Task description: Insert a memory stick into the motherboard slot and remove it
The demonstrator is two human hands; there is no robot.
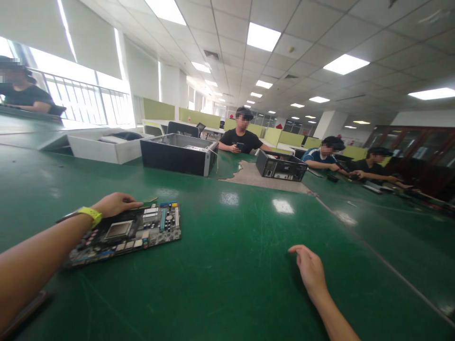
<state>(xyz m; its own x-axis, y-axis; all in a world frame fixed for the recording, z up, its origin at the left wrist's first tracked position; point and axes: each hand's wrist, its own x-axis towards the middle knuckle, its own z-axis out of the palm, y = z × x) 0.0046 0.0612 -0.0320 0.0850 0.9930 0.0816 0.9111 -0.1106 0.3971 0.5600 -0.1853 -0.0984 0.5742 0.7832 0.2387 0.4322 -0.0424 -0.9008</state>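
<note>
A motherboard [152, 237] lies flat on the green table at the left, its square metal-topped processor socket and slots facing up. My left hand [115, 204], with a yellow-green band at the wrist, reaches over the board to its far edge. Its fingers are closed on a thin green strip [152, 200] that looks like a memory stick; most of it is hidden by the fingers. My right hand [310, 270] hovers at or just above the tabletop on the right, holding nothing, index finger stretched out and the others loosely bent. Whether it touches the table I cannot tell.
Across the green table [227, 265] stand an open dark computer case [174, 158], a white case part [106, 149] and another open black case [282, 166]. Behind them sits a person [243, 137] holding a phone. Other people work at the right and far left.
</note>
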